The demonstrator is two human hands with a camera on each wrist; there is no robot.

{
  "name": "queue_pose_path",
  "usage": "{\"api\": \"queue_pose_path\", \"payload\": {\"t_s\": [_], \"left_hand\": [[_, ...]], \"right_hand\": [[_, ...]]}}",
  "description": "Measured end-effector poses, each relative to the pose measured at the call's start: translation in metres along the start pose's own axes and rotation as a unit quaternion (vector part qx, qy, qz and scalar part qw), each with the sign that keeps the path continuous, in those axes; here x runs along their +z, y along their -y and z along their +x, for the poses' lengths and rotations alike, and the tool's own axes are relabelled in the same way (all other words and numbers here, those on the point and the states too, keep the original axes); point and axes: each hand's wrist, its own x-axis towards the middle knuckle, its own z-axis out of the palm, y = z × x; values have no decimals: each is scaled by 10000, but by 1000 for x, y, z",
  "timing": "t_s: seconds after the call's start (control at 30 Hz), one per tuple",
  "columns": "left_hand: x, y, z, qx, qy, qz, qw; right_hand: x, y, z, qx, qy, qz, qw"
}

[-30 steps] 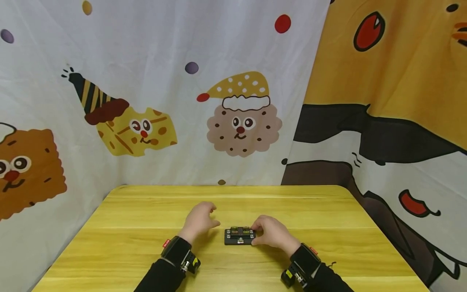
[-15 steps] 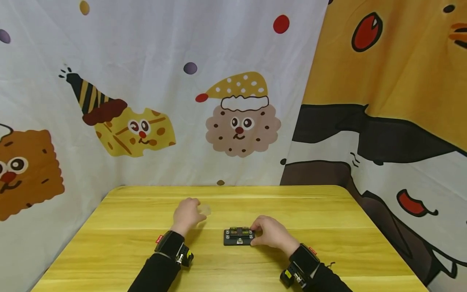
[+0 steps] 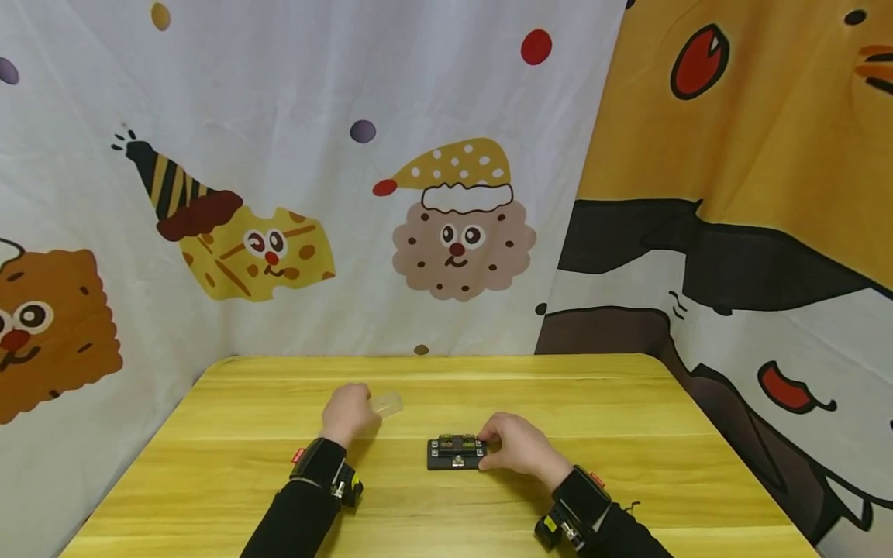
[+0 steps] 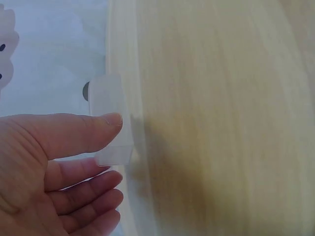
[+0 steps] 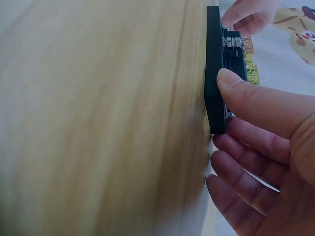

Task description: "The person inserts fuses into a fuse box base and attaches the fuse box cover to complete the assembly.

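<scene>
My left hand (image 3: 349, 415) pinches a small translucent plastic cover (image 3: 387, 404) between thumb and fingers, left of and beyond a black fuse block. In the left wrist view the cover (image 4: 108, 98) is a frosted, box-shaped piece with the thumb across it. The fuse block (image 3: 455, 463) lies on the table, with metal terminals at its ends and colored blade fuses (image 5: 252, 73) standing along its top. My right hand (image 3: 519, 448) grips the block's right end, thumb on the near side; its other fingers extend loosely beside it in the right wrist view.
The wood-grain table (image 3: 600, 403) reaches back to a white curtain (image 3: 279, 93) with cartoon prints. An orange, black and white printed curtain (image 3: 670, 147) hangs at the right. Both wrists wear black camera bands (image 3: 324, 463).
My left hand has moved left and away from the fuse block, and the translucent cover now shows in its fingers. The right hand keeps its hold on the block.
</scene>
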Motion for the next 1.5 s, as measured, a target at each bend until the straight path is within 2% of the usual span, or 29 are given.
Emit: {"api": "queue_pose_path", "payload": {"t_s": [0.23,0.4,0.63,0.87,1.23,1.5], "left_hand": [[2,3,0,77,-26,-123,9999],[1,0,0,393,-29,-408,9984],[-1,-19,-5,1101,195,-1004,9886],[-2,-37,-12,1462,473,-1306,9795],[5,-62,-23,2056,679,-1377,9665],[7,-77,-28,2266,708,-1169,9643]], "right_hand": [[1,-1,1,19,22,-2,10000],[1,-1,0,38,2,-39,10000],[0,0,0,53,13,4,10000],[-1,-1,-1,83,19,70,9999],[0,-1,1,52,-9,58,10000],[1,-1,2,42,-69,55,10000]]}}
